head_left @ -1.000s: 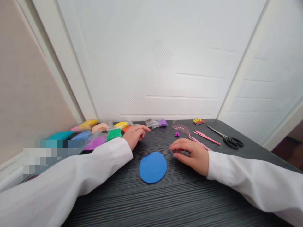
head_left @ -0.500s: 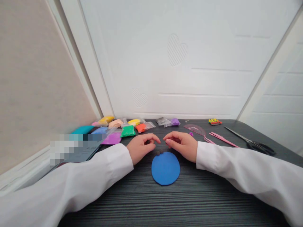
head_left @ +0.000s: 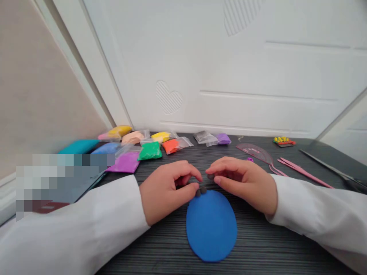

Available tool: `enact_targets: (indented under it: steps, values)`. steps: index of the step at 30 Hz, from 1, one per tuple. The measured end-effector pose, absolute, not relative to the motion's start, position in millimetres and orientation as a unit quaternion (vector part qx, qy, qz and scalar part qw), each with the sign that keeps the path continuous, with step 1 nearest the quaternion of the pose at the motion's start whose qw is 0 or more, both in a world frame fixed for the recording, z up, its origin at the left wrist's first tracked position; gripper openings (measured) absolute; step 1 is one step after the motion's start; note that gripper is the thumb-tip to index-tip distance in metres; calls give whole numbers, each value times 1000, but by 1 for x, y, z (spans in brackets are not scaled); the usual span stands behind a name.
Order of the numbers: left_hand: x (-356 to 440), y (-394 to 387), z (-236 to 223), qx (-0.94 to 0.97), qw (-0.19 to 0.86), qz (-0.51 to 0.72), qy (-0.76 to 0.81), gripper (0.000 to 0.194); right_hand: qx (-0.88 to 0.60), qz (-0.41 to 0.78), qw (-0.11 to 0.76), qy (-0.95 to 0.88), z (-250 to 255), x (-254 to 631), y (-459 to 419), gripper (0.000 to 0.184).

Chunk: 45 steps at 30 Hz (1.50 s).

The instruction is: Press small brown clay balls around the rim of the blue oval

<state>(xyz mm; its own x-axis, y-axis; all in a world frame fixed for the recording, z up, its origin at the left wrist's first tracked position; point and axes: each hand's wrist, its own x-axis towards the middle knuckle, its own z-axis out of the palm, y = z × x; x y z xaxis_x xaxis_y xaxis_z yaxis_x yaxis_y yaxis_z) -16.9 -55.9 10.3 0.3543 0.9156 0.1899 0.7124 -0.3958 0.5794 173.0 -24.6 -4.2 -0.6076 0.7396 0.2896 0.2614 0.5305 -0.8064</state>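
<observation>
1. Dark wood-grain table (head_left: 160, 244): bears everything listed; a white panelled wall stands behind it.
2. Blue clay disc (head_left: 211, 225): flat, oval, lying on the table at the near centre; the landmark for the entries below.
3. Clay packets, beyond the disc to the left: purple (head_left: 126, 161), green (head_left: 149, 150), orange (head_left: 171, 145), yellow (head_left: 160, 136), peach (head_left: 132, 137), blue (head_left: 107, 148), teal (head_left: 78, 146). A violet packet (head_left: 220, 138) lies beyond the disc, slightly right.
4. Pink protractor (head_left: 256, 151) and pink modelling tools (head_left: 304, 172): beyond the disc to the right, well apart from it.
5. Small red-and-yellow clay piece (head_left: 282, 141): far right of the disc, near the wall.
6. Two small grey clay balls (head_left: 200, 191): on the disc's far edge, side by side.
7. Left hand (head_left: 168, 193): at the disc's far-left edge, fingers curled, thumb tip touching the grey balls; whether it pinches anything cannot be told.
8. Right hand (head_left: 243, 183): at the disc's far-right edge, finger and thumb pinching a grey clay bit (head_left: 210, 177) just above the balls, nothing between.
</observation>
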Motion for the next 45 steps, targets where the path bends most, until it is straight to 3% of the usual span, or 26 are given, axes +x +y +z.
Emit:
enact_targets:
  steps: [11,35,45]
  values:
    - [-16,-62,9,826,148,218,499,15,-331,356,298,-821,-2,173,-32,29]
    - [-16,-60,9,820,170,232,495,13,-303,366,315,-822,-5,175,-31,42]
    - [-16,-60,10,817,174,227,500,14,-336,330,306,-827,-4,175,-29,18]
